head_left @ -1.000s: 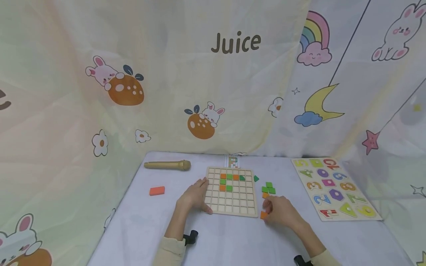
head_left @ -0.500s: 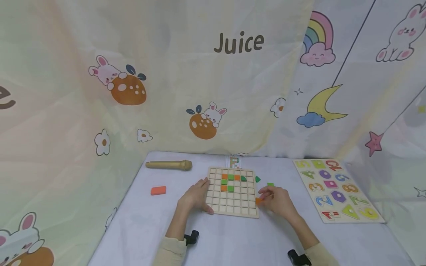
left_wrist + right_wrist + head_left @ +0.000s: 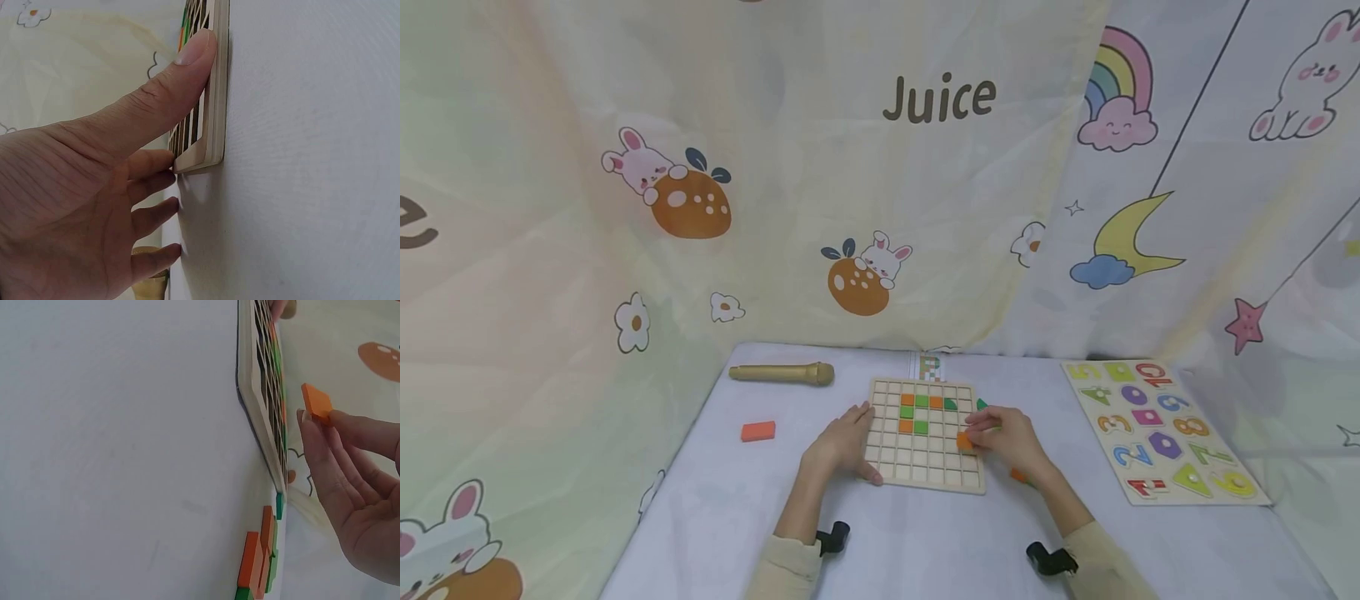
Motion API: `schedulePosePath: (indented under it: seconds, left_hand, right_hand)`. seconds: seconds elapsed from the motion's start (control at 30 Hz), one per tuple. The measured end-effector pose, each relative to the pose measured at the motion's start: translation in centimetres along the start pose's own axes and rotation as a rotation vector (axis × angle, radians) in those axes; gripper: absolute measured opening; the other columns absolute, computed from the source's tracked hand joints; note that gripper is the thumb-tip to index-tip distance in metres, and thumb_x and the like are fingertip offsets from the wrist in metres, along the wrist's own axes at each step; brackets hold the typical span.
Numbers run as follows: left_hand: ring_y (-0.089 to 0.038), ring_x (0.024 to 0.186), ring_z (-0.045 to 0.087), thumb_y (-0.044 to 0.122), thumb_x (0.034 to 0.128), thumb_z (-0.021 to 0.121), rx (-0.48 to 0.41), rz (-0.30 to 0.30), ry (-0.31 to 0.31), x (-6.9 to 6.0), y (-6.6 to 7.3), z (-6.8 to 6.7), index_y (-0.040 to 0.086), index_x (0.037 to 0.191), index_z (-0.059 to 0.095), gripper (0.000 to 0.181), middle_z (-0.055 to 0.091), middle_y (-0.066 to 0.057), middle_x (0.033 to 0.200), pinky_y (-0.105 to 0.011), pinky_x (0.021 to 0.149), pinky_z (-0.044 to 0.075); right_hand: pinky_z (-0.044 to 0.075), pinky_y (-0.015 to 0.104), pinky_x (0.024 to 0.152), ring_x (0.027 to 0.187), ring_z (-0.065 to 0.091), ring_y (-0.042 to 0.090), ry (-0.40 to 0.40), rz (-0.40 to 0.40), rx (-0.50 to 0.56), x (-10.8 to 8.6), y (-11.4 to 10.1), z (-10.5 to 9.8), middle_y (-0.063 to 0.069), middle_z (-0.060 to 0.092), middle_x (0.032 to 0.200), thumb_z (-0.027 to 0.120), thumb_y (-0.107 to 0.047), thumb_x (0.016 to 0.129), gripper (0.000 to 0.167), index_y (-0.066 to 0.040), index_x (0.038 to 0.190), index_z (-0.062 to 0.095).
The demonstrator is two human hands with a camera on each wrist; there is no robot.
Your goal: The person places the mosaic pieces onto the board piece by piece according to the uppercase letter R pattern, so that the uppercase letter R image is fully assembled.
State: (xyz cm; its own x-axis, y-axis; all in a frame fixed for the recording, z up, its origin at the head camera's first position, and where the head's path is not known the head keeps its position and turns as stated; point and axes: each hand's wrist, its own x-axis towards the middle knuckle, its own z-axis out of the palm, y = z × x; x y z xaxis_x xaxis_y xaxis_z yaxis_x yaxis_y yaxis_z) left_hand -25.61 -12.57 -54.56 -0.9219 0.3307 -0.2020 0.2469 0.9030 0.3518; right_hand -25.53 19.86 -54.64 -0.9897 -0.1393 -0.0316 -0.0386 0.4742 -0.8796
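A wooden grid board (image 3: pixel 917 472) lies on the white table, with several orange and green square tiles and a dark green rounded-edge piece in its upper cells. My left hand (image 3: pixel 841 443) rests against its left side, fingers straight. In the left wrist view the thumb (image 3: pixel 197 47) lies along the board's edge. My right hand (image 3: pixel 1011 440) pinches an orange square tile (image 3: pixel 317 402) between thumb and fingertips, held above the board's right side. Under the right wrist, another orange tile (image 3: pixel 1019 475) shows partly; the right wrist view has orange tiles (image 3: pixel 250 559) and green ones beside the board.
A gold toy microphone (image 3: pixel 781 373) and a red-orange block (image 3: pixel 757 431) lie left of the board. Behind it is a small pattern card (image 3: pixel 931 367). A number puzzle board (image 3: pixel 1138 462) lies at the right. A green piece (image 3: pixel 982 403) sits by the board's right edge.
My right hand has taken the orange tile from the table right of the board and carried it up and left over the board. The left hand stays at the board's left side.
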Motion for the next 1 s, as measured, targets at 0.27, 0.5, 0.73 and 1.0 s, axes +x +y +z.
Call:
schedulePosePath:
  seconds: [0.27,0.5,0.73,1.0]
  left_hand:
    - [-0.034,0.157,0.028,0.052,0.0565,0.100,0.003,0.005,0.009,0.0,0.1,0.1,0.003,0.162,0.035,0.133,0.030,-0.013,0.170,-0.053,0.124,0.033]
    - [-0.034,0.156,0.028,0.052,0.0556,0.100,0.001,0.005,0.016,0.1,-0.1,0.2,0.002,0.161,0.035,0.134,0.030,-0.014,0.170,-0.055,0.124,0.033]
    - [-0.034,0.157,0.027,0.052,0.0550,0.100,-0.002,0.008,0.018,0.2,-0.3,0.3,0.002,0.161,0.035,0.134,0.029,-0.014,0.170,-0.055,0.124,0.032]
    - [-0.034,0.157,0.026,0.049,0.0559,0.101,-0.022,0.010,0.018,0.0,-0.1,0.1,0.002,0.162,0.034,0.133,0.029,-0.013,0.171,-0.055,0.125,0.030]
  right_hand:
    - [0.059,0.024,0.073,0.086,0.074,0.016,0.002,-0.014,-0.046,1.6,-0.7,0.9,0.002,0.078,0.092,0.084,-0.008,0.088,0.024,-0.002,0.110,0.076]
    - [0.058,0.031,0.073,0.084,0.072,0.017,0.030,0.003,-0.057,3.2,-1.1,2.0,0.001,0.078,0.093,0.085,-0.011,0.086,0.034,-0.004,0.118,0.074]
    - [0.058,0.030,0.072,0.081,0.072,0.016,0.015,-0.014,-0.060,4.3,-0.9,3.1,0.002,0.078,0.090,0.083,-0.009,0.088,0.036,-0.003,0.123,0.072]
    - [0.057,0.033,0.074,0.082,0.070,0.016,0.011,-0.019,-0.111,4.7,-0.7,4.0,-0.001,0.076,0.088,0.082,-0.012,0.089,0.029,-0.006,0.116,0.074]
